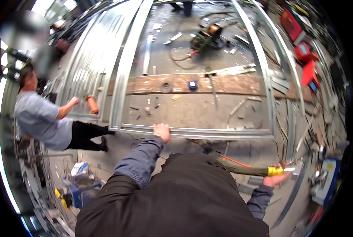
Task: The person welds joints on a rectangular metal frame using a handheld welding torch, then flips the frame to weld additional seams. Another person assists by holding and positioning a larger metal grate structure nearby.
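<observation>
My left hand (161, 132) is closed over the near rail of a silver metal frame (200, 133), fingers on top of the bar. Out to the right, my right hand (276, 180) is curled beside a yellow piece with a pale metal tip (276, 171). An olive sleeve or hose (243, 169) runs into that piece from near my body. The hand's fingers are partly hidden and blurred, so what lies in its grip is unclear. An orange cable (235, 160) stretches along the olive length.
A person in a grey shirt (42, 114) stands left, one hand near an orange cylinder (92, 104). Through the frame show a brown plank (231, 83), a blue tape measure (192, 85), a round disc (166, 87) and scattered offcuts. A blue-sided box (329, 179) stands right.
</observation>
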Action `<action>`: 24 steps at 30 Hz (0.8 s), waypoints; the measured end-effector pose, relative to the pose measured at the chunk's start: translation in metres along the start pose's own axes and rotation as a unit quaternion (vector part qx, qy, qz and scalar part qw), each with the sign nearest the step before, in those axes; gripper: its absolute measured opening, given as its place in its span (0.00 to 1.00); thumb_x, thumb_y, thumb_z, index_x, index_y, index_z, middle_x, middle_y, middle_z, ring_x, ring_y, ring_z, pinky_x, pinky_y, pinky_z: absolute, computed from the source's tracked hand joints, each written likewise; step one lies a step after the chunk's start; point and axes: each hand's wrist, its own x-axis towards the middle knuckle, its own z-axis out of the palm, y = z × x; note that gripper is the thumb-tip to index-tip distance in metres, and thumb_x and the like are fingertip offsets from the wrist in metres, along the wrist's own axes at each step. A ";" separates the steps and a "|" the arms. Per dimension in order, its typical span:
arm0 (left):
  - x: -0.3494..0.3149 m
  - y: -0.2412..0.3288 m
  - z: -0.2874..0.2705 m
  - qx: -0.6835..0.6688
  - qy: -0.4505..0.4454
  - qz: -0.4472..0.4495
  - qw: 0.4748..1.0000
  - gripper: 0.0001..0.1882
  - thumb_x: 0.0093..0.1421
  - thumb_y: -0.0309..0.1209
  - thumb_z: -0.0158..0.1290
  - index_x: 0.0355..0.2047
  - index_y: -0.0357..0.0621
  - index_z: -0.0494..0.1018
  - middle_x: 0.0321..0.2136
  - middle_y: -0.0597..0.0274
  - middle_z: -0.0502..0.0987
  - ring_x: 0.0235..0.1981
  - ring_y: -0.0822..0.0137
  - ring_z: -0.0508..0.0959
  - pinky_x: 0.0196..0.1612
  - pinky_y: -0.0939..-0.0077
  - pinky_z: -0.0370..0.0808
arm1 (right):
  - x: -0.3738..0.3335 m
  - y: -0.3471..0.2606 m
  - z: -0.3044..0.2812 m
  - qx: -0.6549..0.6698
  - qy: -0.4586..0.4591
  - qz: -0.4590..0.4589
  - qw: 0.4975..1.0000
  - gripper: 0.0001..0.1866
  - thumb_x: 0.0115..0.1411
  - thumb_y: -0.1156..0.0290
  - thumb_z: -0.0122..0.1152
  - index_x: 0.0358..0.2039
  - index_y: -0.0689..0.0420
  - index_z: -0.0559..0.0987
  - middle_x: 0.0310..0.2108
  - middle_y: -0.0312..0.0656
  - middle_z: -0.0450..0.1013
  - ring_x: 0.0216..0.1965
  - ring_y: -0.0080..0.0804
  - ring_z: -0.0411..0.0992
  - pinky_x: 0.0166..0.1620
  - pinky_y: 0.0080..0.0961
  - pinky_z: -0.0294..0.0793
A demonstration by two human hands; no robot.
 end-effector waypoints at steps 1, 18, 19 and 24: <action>0.001 0.005 -0.006 -0.020 -0.053 -0.004 0.998 0.32 0.50 0.40 0.67 0.56 0.46 0.73 0.53 0.49 0.77 0.62 0.46 0.74 0.70 0.40 0.61 | 0.011 -0.001 0.003 -0.007 -0.027 -0.026 0.999 0.31 0.73 0.32 0.48 0.48 0.49 0.77 0.30 0.31 0.73 0.28 0.26 0.73 0.32 0.30 0.78; -0.024 -0.014 0.001 -0.151 -0.001 0.043 0.988 0.28 0.54 0.32 0.63 0.57 0.46 0.75 0.51 0.48 0.77 0.60 0.45 0.73 0.74 0.36 0.58 | -0.034 0.068 0.183 -0.217 -0.358 0.014 0.908 0.33 0.76 0.38 0.50 0.65 0.54 0.69 0.32 0.31 0.68 0.25 0.21 0.71 0.29 0.24 0.73; -0.023 -0.023 0.001 -0.152 0.009 0.052 0.987 0.27 0.53 0.32 0.64 0.55 0.46 0.76 0.50 0.49 0.77 0.59 0.45 0.74 0.73 0.38 0.60 | -0.036 0.073 0.186 -0.241 -0.377 -0.002 0.895 0.34 0.76 0.37 0.49 0.66 0.54 0.68 0.31 0.31 0.68 0.25 0.21 0.71 0.27 0.23 0.73; -0.006 -0.033 -0.026 -0.196 0.006 0.146 0.970 0.27 0.46 0.34 0.69 0.48 0.45 0.77 0.47 0.50 0.79 0.54 0.46 0.77 0.63 0.46 0.70 | -0.022 0.033 0.183 -0.420 -0.355 -0.052 0.834 0.27 0.70 0.57 0.63 0.62 0.64 0.75 0.31 0.32 0.67 0.26 0.22 0.71 0.28 0.23 0.70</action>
